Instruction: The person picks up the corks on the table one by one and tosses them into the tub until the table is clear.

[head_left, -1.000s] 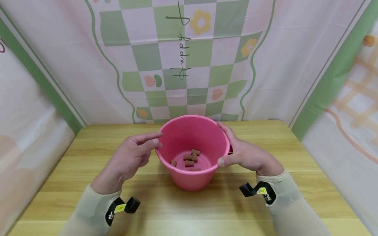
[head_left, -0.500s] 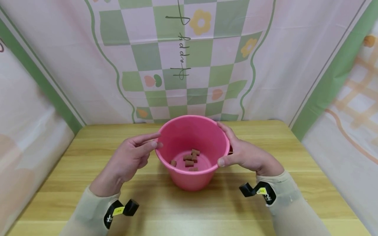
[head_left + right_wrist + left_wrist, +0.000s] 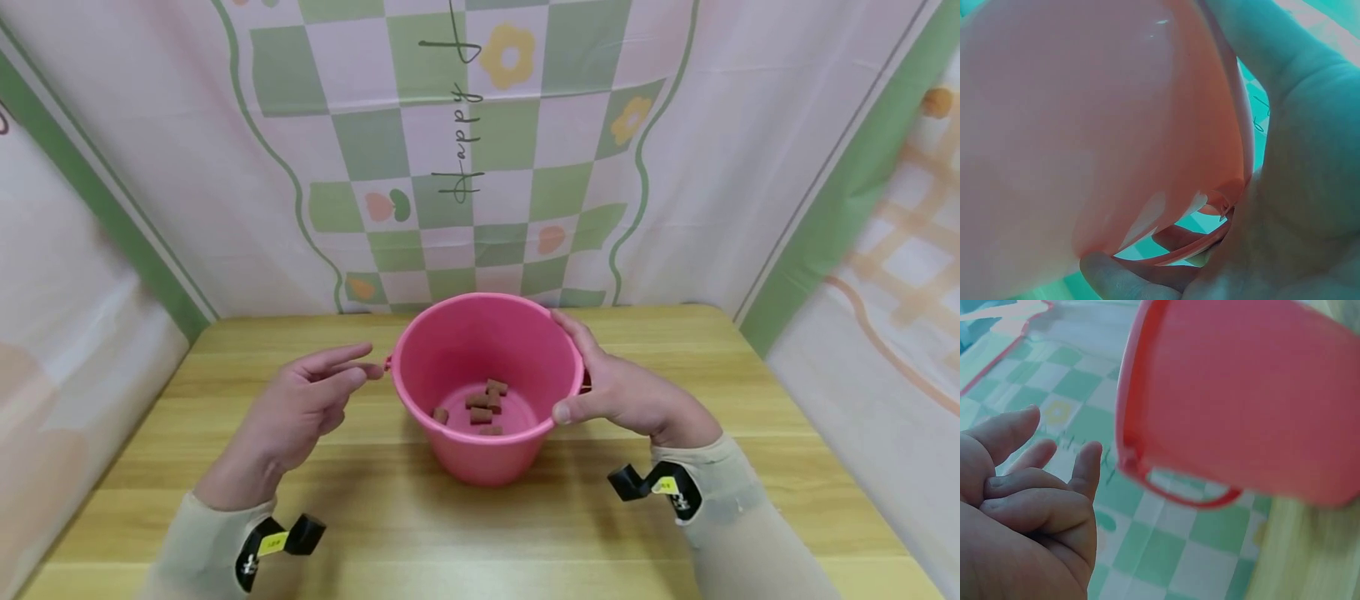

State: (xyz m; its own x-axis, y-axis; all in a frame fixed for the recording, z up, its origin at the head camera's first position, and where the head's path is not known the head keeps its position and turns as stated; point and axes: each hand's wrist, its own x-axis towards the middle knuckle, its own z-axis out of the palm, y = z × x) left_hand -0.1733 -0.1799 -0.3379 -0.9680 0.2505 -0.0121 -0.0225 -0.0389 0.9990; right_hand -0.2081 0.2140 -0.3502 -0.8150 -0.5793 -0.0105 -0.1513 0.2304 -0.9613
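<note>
A pink plastic bucket (image 3: 487,467) stands upright on the table, its mouth facing up. Several short brown cylinders (image 3: 482,414) lie on its floor, most of them clustered near the middle. My right hand (image 3: 626,392) grips the bucket's right side, with the thumb over the near rim and the other fingers spread round the outside. In the right wrist view, fingers pass by the thin handle (image 3: 1191,250). Left of the bucket, my left hand (image 3: 300,408) hovers apart from the rim, holding nothing, some fingers extended and others bent. The handle (image 3: 1194,501) hangs below the rim in the left wrist view.
The wooden table (image 3: 480,550) ends at a printed curtain (image 3: 495,167) close behind the bucket. More cloth hangs along both sides. A small black camera mount (image 3: 273,546) sits on each wrist.
My left hand has drawn back leftward from the bucket's rim, uncovering the handle joint there. The frontmost brown cylinder has shifted slightly. My right hand and the bucket stay put.
</note>
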